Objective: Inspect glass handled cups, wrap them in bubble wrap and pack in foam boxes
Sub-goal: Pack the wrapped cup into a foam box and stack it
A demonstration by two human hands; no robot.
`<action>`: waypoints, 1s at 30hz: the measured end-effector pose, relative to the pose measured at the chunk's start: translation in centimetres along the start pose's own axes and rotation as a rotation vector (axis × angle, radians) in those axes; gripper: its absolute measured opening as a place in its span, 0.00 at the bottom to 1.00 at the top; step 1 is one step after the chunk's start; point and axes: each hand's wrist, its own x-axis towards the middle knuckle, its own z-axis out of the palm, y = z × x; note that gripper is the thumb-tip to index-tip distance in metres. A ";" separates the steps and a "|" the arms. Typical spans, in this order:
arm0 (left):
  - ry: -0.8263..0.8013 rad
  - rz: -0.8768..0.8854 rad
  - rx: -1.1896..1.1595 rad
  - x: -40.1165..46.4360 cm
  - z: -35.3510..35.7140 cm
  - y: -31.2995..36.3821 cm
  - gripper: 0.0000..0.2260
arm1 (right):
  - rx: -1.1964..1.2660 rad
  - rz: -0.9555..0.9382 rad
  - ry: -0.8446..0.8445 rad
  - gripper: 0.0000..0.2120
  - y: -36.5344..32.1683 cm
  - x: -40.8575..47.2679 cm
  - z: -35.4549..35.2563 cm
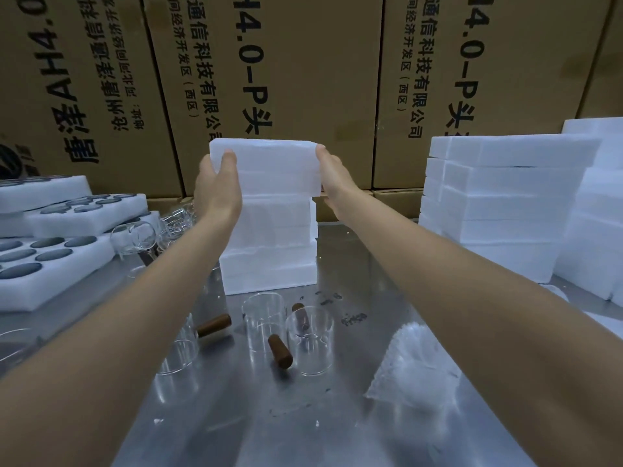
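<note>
Right hand's (332,176) fingers behind the foam box (266,166); foam trays (50,264) cropped at left edge.

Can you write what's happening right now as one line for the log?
left hand: holds foam box | right hand: holds same box | box: atop middle stack | glass cups: unwrapped on table

A shiny steel table (354,257) is carrying stacked white foam boxes (269,264), clear glass cups with brown wooden handles (308,338), a bubble wrap sheet (414,362) and white foam trays with round holes (50,264).
</note>
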 end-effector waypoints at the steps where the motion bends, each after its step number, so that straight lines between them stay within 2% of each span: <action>1: 0.005 0.017 -0.007 -0.5 -0.1 0.4 0.20 | 0.006 -0.018 0.005 0.18 -0.2 -0.4 -0.4; 6: -0.114 0.200 -0.022 -5.1 0.2 2.1 0.14 | -0.003 -0.060 0.088 0.20 0.2 -3.5 -5.0; 8: -0.216 0.216 -0.004 -7.5 1.1 2.3 0.19 | -0.010 -0.031 0.135 0.19 1.2 -5.3 -7.9; 11: -0.376 0.118 0.033 -10.7 3.4 2.1 0.26 | -0.028 0.044 0.221 0.19 3.7 -8.3 -12.0; 14: -0.498 -0.085 0.056 -14.1 6.3 1.7 0.31 | -0.074 0.140 0.295 0.20 6.2 -11.3 -15.1; 17: -0.522 -0.290 0.112 -16.4 8.4 0.3 0.34 | -0.128 0.217 0.333 0.18 8.3 -13.6 -16.8; 20: -0.495 -0.409 0.125 -17.6 9.0 -1.9 0.36 | -0.167 0.262 0.335 0.18 9.8 -15.0 -17.2; 22: -0.477 -0.421 0.156 -18.0 8.9 -3.1 0.34 | -0.192 0.271 0.325 0.16 10.4 -15.7 -17.1; 25: -0.478 -0.344 0.233 -18.2 8.3 -4.2 0.26 | -0.236 0.268 0.333 0.13 10.7 -16.1 -17.0; 30: -0.582 -0.320 0.254 -17.7 7.7 -4.5 0.26 | -0.264 0.310 0.356 0.14 10.3 -16.4 -17.9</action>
